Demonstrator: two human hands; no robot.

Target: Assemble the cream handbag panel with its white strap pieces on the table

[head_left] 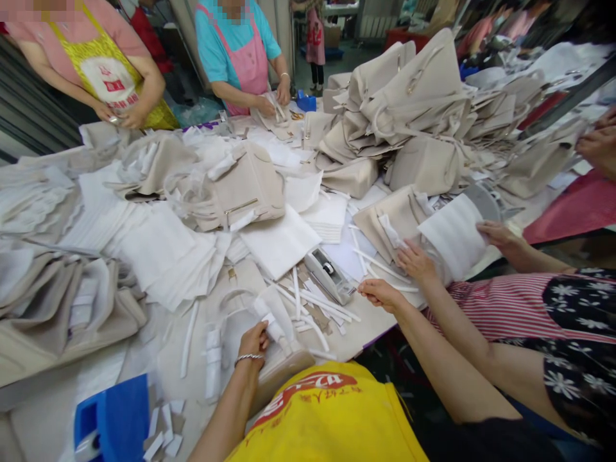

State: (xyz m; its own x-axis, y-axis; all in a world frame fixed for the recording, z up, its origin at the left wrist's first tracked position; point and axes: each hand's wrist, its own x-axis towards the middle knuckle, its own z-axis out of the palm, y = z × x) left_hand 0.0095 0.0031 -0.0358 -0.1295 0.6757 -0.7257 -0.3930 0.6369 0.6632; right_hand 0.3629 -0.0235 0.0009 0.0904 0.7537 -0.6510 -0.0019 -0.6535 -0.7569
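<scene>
In front of my yellow apron lies a beige handbag [283, 372], partly hidden by my arm and the apron. My left hand [253, 343], with a bracelet at the wrist, has its fingers curled on the white foam wrap [273, 326] around the bag's handle. A second foam-wrapped piece [212, 362] shows to the left of that hand. My right hand [382, 295] pinches the end of the tape at the front of a grey tape dispenser [330, 274]. The strip itself is thin and hard to make out.
White foam strips [312, 301] and foam sheets [163, 250] lie about. A blue tape dispenser [115, 417] stands at front left. Beige bags pile up at the back [418, 96] and left [62, 308]. At right, a co-worker's hands [418, 263] handle a bag and foam sheet.
</scene>
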